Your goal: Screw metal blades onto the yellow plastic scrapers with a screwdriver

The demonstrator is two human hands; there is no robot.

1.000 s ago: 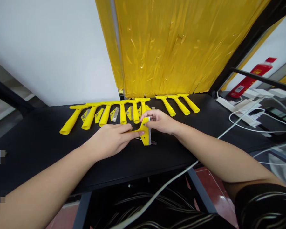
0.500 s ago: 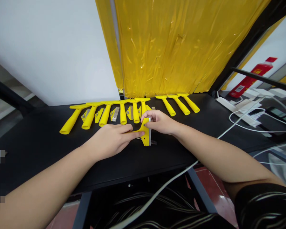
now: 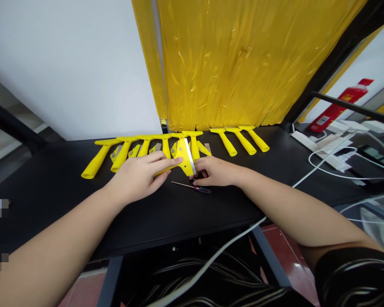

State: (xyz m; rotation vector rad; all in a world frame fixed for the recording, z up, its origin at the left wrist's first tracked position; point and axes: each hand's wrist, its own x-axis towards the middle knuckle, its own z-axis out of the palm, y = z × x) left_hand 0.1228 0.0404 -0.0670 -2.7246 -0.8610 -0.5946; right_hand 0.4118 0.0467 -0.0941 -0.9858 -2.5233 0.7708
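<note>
- My left grip (image 3: 140, 174) is closed around the handle of a yellow scraper (image 3: 182, 158), with one finger stretched along onto its head.
- I have that scraper above the middle of the black bench (image 3: 166, 221), its flat head tilted and its metal blade (image 3: 190, 155) along the right-hand edge.
- A screw (image 3: 180, 149) shows near the far end of the head, and a small dark hole nearer to me.
- My right grip (image 3: 216, 172) is just beside the near end of the blade, fingers curled; I cannot tell whether they are pinched on anything.
- Just below my right fingers, a screwdriver (image 3: 202, 190) lies on the bench, its thin shaft pointing left.
- Beyond my hands, a row of yellow handles (image 3: 96, 163) lies with small yellow pieces (image 3: 133, 151) among them.
- Three more yellow handles (image 3: 243, 140) lie farther right, near the foot of a yellow plastic sheet (image 3: 220, 64).
- Well off to my right are a red bottle (image 3: 337, 106) and a white power strip (image 3: 318, 149).
</note>
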